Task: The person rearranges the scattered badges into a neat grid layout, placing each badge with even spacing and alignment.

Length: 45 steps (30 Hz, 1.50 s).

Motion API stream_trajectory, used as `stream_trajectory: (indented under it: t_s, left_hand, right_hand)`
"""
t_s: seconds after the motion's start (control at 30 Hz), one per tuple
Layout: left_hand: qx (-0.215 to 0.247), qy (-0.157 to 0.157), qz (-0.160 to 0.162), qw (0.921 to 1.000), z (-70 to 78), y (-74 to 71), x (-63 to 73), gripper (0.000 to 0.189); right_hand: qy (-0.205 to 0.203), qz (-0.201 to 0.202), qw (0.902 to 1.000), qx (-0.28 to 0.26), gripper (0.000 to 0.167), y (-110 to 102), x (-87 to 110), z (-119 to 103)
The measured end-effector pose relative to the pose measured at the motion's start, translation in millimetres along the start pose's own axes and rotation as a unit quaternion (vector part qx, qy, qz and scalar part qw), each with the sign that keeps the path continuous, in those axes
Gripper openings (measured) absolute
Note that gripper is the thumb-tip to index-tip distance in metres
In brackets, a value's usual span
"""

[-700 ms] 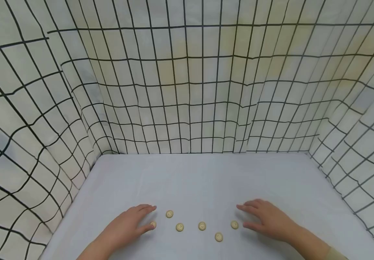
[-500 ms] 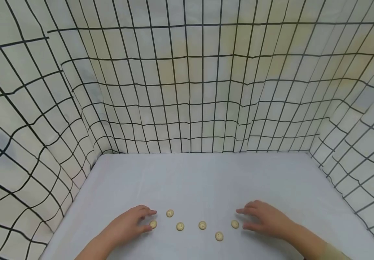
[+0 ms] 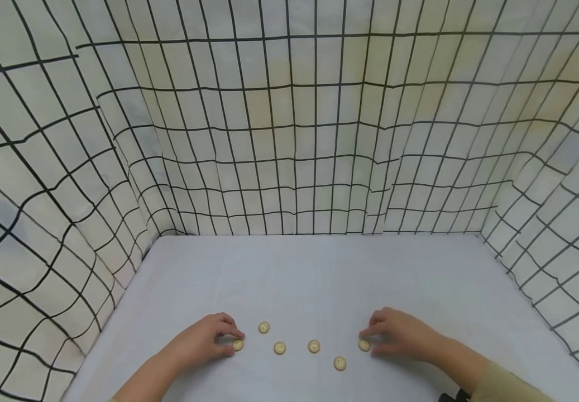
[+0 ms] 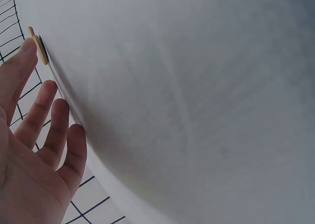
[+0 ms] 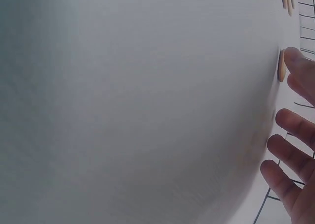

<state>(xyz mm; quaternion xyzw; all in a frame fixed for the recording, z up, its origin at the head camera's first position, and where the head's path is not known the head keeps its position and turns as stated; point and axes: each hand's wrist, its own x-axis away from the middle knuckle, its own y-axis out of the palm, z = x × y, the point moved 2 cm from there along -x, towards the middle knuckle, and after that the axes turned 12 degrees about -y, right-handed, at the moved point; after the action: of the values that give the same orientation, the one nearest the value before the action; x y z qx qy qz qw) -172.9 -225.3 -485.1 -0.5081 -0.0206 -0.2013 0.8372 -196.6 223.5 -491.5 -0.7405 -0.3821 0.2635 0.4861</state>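
Observation:
Several small round wooden discs with dark marks on top lie flat on the white tabletop. My left hand (image 3: pixel 209 340) is bent over the leftmost disc (image 3: pixel 238 345), thumb and index fingertip at its edges. Over at the rightmost disc (image 3: pixel 364 345), my right hand (image 3: pixel 405 335) has its thumb and index fingertip close to either side. In the left wrist view the left hand (image 4: pixel 39 150) shows its other fingers spread and loosely bent. The right hand (image 5: pixel 295 150) looks similar in its wrist view, fingertips beside a disc (image 5: pixel 282 65). Neither disc is lifted.
Between the hands lie other discs: one farther back (image 3: pixel 264 328), two in the middle (image 3: pixel 280 348), and one nearer (image 3: pixel 339 363). White walls with a black grid (image 3: pixel 294 139) rise behind and beside the tabletop (image 3: pixel 314 279). A dark object (image 3: pixel 454 396) shows by the right sleeve.
Both hands have lowered toward the outermost discs, and their thumbs and index fingers have drawn closer together around them. The discs keep their places on the tabletop.

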Motion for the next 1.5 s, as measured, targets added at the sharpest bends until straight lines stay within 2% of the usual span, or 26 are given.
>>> stream_trajectory:
  t_s: [0.13, 0.37, 0.6, 0.87, 1.13, 1.3, 1.5]
  left_hand:
    - [-0.004, -0.002, -0.007, 1.0000, -0.3, 0.7, -2.4, 0.025]
    - [-0.011, -0.003, -0.011, 0.9999, 1.5, 0.8, -3.3, 0.025]
    - [-0.028, -0.003, 0.002, 0.9996, 2.3, 1.9, -2.3, 0.023]
    - [-0.025, -0.011, 0.005, 0.9996, 2.7, 5.3, -2.9, 0.024]
    - [-0.034, -0.018, 0.013, 0.9992, 2.5, 7.0, -3.5, 0.024]
    - [-0.026, -0.025, 0.017, 0.9992, 2.5, 5.7, -2.3, 0.024]
    - [-0.003, -0.047, 0.009, 0.9988, 1.3, 4.7, -1.5, 0.025]
  right_hand:
    - [0.009, -0.015, 0.9998, -0.006, 0.033, 0.7, -2.1, 0.5]
    - [0.006, -0.014, 0.9998, -0.013, 0.031, 1.5, -4.6, 1.3]
    - [-0.003, -0.008, 1.0000, -0.002, 0.028, 3.9, -6.7, 3.3]
    - [-0.002, -0.012, 0.9999, 0.000, 0.029, 5.4, -7.2, 4.9]
    - [-0.032, -0.016, 0.9993, 0.012, 0.027, 3.5, -8.5, 4.4]
    - [-0.043, -0.025, 0.9982, 0.032, 0.027, 2.0, -11.5, 3.9]
    - [-0.048, -0.029, 0.9977, 0.038, 0.026, 2.2, -13.0, 5.7]
